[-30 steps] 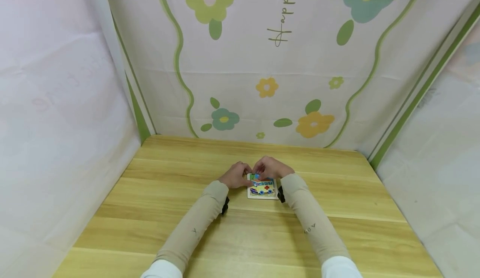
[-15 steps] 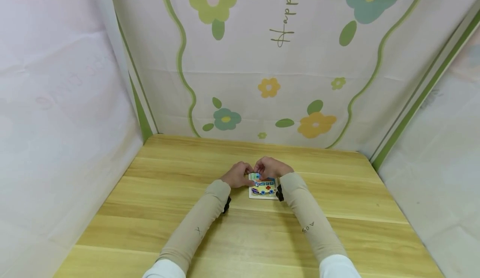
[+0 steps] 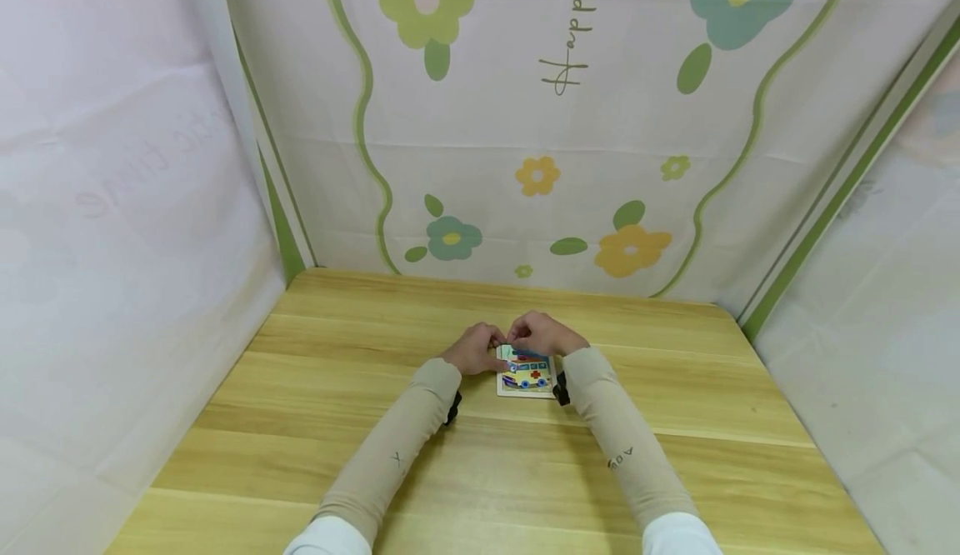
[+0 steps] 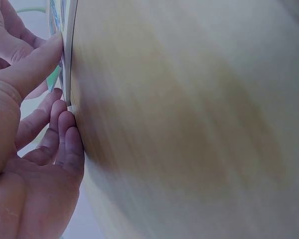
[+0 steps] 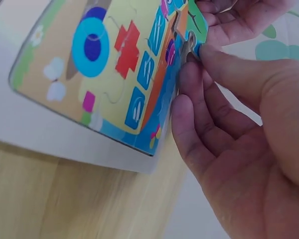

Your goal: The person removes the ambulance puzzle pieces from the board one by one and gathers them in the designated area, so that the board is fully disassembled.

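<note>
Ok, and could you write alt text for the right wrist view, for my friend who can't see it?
A right hand pinches a tilted green-and-blue jigsaw piece at the edge of an ambulance jigsaw puzzle with a white border. Fingers of a left hand show beyond it; a wooden table lies below.

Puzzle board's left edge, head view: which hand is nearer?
Left. The left hand reaches in from outside, its thumb crossing the left edge onto the board; the right hand is farther right, at the board's far side.

Wood-grain table — flowered cloth behind; faint lettering on left-hand cloth — perhaps "time".
</note>
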### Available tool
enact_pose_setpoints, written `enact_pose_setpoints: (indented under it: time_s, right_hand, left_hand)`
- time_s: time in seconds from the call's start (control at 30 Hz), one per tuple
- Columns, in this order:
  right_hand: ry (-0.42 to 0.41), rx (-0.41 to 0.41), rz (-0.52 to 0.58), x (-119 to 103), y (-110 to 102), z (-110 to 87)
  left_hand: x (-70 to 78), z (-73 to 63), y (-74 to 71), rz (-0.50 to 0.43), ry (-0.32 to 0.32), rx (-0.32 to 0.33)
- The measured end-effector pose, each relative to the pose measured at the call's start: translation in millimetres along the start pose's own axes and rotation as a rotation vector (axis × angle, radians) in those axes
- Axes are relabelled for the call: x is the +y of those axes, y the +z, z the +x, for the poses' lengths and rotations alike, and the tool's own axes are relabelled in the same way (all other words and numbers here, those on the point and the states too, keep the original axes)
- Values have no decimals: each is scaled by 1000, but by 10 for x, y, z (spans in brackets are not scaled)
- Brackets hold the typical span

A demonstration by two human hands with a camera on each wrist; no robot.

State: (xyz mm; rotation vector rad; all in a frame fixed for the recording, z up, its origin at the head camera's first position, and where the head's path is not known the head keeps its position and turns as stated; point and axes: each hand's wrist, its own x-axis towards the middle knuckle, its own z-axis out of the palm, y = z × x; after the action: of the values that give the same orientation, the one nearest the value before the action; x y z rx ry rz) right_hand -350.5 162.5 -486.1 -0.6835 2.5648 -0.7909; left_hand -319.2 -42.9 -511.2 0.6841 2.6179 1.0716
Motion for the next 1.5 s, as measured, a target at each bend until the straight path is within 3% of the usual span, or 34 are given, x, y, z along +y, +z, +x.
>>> enact_pose_setpoints:
  time_s: [0.57, 0.83, 1.17, 1.5]
  right_hand:
    - [-21, 9, 40, 128, -156, -145]
    - [42, 46, 14, 354, -322, -370]
    - [39, 48, -10, 700, -559, -712]
    - [99, 32, 29, 846, -465, -845]
  left_hand:
    - [38, -9, 7, -5, -23, -7]
    - [33, 0, 32, -24, -42, -13]
    - [9, -16, 18, -48, -31, 8]
    - [3, -11, 47, -38, -46, 8]
